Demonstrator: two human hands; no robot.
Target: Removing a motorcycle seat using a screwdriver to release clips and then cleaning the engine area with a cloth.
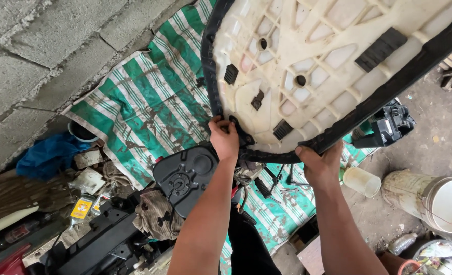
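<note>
A large cream plastic seat base (327, 56) with a ribbed underside and a black cover edge (389, 91) fills the upper right, held up on its side. My left hand (225, 138) grips its lower left rim, fingers curled over the black edging. My right hand (318, 164) holds the bottom rim further right. Several small black rubber pads (380, 49) sit on the ribbed face. Below my left hand lies a black plastic panel (185, 175) with a round boss.
A green and white striped tarp (149, 107) covers the ground beside a grey block wall (37, 56). Black parts, rags and a yellow bottle (81, 208) lie at lower left. White buckets (440, 201), a cup (361, 181) and a black part (391, 125) stand at right.
</note>
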